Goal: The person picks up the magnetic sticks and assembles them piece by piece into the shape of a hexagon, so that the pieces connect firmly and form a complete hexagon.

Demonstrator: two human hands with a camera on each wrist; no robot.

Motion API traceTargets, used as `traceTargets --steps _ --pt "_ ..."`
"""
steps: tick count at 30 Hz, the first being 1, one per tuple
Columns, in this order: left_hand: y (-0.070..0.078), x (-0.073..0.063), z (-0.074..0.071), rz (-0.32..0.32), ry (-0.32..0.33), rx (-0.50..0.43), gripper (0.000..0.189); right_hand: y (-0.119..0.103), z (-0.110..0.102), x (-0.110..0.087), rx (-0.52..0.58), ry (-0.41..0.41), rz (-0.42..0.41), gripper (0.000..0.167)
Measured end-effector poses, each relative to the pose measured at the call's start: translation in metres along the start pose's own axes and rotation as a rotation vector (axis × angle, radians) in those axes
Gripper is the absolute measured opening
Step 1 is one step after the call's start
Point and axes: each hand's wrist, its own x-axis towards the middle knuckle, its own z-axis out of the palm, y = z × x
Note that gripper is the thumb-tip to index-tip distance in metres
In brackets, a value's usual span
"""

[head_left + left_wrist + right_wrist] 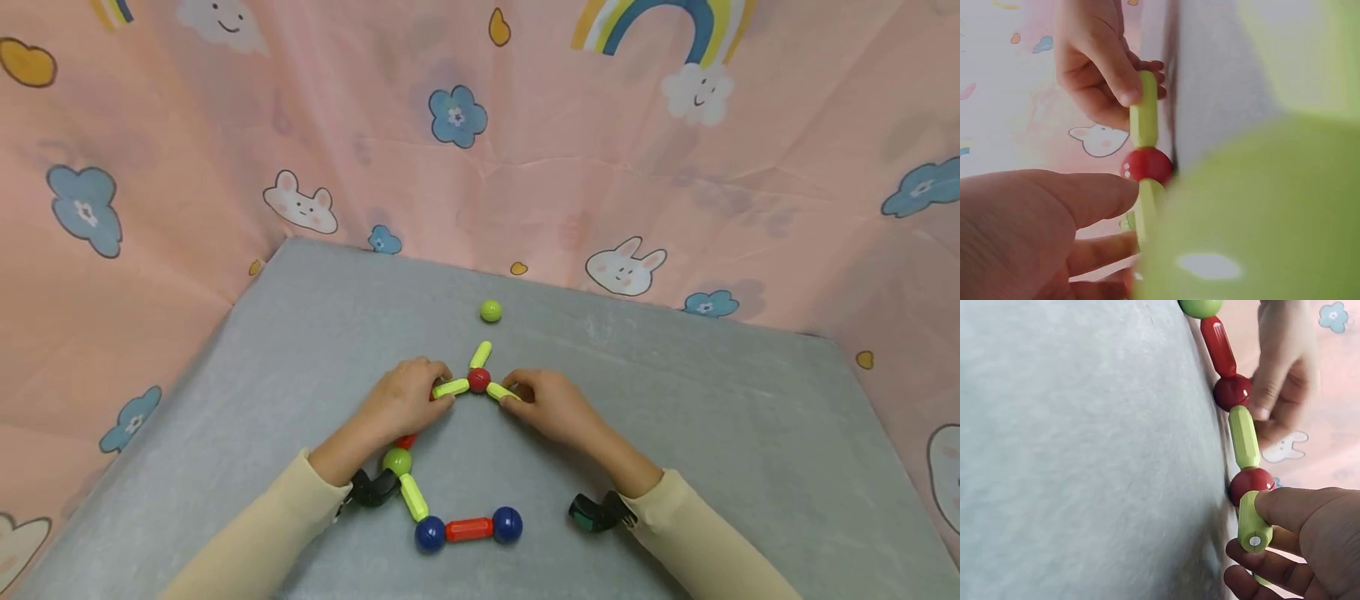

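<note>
A chain of magnetic rods and balls lies on the grey surface. At its far end a red ball (479,381) joins three yellow-green rods. My left hand (405,400) pinches the left rod (452,388) near a second red ball (1232,394), which it mostly hides in the head view. Between thumb and fingers, my right hand (551,404) holds the right rod (504,392), whose free end shows in the right wrist view. The third rod (481,356) points away. Beneath my left wrist, a red rod (1218,347) leads to a green ball (397,461).
From that green ball, a yellow-green rod (413,497) runs to a blue ball (431,534), then a red rod (469,529) and another blue ball (507,525). A loose green ball (491,311) sits farther back. Patterned pink cloth (525,183) hangs around the grey surface (712,433).
</note>
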Motion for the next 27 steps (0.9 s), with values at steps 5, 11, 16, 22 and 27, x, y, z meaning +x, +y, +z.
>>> traceTargets --steps 5,11,16,22,27 --pt "0.005 0.008 -0.003 0.046 -0.001 -0.057 0.032 -0.004 0.002 0.01 0.013 -0.001 -0.044 0.019" --pt "0.009 0.013 -0.004 0.084 -0.002 -0.095 0.025 -0.006 0.003 0.017 0.015 0.012 -0.097 0.017" --pt "0.008 0.019 -0.006 0.084 -0.03 -0.095 0.021 -0.003 0.004 0.022 0.03 0.003 -0.119 0.017" --pt "0.01 0.028 -0.004 0.119 -0.051 -0.03 0.021 -0.001 0.004 0.027 0.036 -0.001 -0.128 0.015" --pt "0.011 0.033 0.0 0.125 -0.047 0.012 0.017 0.001 0.0 0.032 0.068 -0.041 -0.153 0.013"
